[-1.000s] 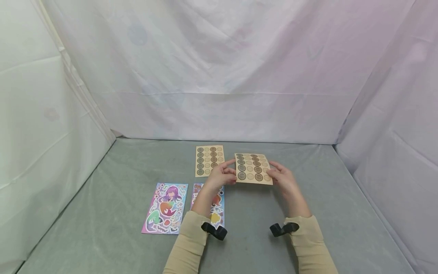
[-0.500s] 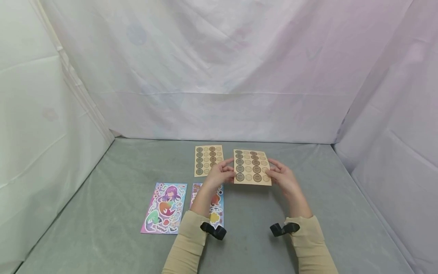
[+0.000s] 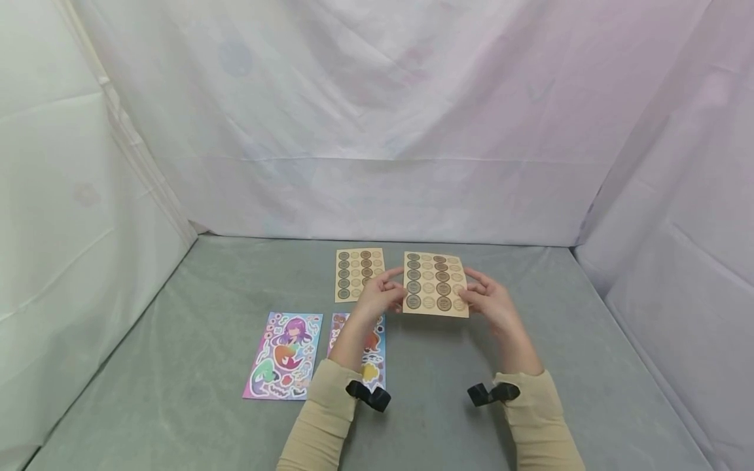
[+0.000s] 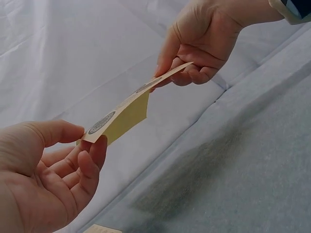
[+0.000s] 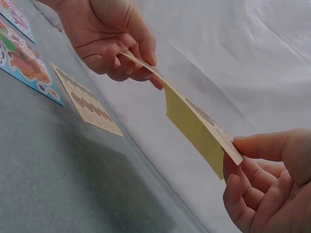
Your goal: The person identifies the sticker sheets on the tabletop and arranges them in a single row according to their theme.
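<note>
Between my hands a tan sheet of round stickers (image 3: 436,285) is held up off the table, slightly bowed. My left hand (image 3: 378,298) pinches its left edge between thumb and fingers. At the right edge, my right hand (image 3: 490,302) pinches it the same way. Both wrist views show the sheet's yellowish underside (image 4: 127,118) and its shadow on the table below. A similar tan sticker sheet (image 3: 352,275) lies flat just behind my left hand, which covers part of it.
A colourful mermaid sticker sheet (image 3: 287,356) lies at the left on the grey table (image 3: 177,366). Beside it, my left forearm partly hides another bright sticker sheet (image 3: 374,366). White cloth walls (image 3: 377,196) stand at the back and both sides.
The held sheet's far edge has risen a little, so more of its face shows to the head view. Both hands keep their grip; the sheets on the table have not moved.
</note>
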Motion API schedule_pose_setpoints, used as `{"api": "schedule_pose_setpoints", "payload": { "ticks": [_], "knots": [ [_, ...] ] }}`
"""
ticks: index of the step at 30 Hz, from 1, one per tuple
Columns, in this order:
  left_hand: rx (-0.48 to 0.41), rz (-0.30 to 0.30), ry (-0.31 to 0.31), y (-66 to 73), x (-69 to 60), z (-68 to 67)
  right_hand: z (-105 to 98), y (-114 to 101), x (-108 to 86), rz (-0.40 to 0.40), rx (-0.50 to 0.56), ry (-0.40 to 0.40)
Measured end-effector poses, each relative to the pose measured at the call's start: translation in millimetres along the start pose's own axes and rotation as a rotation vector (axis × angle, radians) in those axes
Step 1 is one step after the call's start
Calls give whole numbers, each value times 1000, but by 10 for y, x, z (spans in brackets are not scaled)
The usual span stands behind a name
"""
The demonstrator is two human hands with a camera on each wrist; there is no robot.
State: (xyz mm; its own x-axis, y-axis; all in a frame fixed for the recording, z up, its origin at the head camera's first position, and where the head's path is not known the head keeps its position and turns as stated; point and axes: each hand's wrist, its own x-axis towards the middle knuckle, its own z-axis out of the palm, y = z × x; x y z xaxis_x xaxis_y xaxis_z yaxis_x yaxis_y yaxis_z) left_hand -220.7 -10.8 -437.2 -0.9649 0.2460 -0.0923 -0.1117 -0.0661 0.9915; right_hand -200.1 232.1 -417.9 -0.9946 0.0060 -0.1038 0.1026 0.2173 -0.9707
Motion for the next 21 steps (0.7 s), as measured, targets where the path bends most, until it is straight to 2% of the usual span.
{"api": "schedule_pose_setpoints", "payload": {
  "ticks": [7, 16, 21],
  "knots": [
    [-16, 5, -16, 18, -28, 36, -55, -14, -64, -4, -45, 4],
    [36, 22, -60, 0, -76, 78, -108, 44, -127, 14, -53, 23],
    [46, 16, -74, 13, -129, 84, -122, 55, -177, 11, -42, 2]
  ]
}}
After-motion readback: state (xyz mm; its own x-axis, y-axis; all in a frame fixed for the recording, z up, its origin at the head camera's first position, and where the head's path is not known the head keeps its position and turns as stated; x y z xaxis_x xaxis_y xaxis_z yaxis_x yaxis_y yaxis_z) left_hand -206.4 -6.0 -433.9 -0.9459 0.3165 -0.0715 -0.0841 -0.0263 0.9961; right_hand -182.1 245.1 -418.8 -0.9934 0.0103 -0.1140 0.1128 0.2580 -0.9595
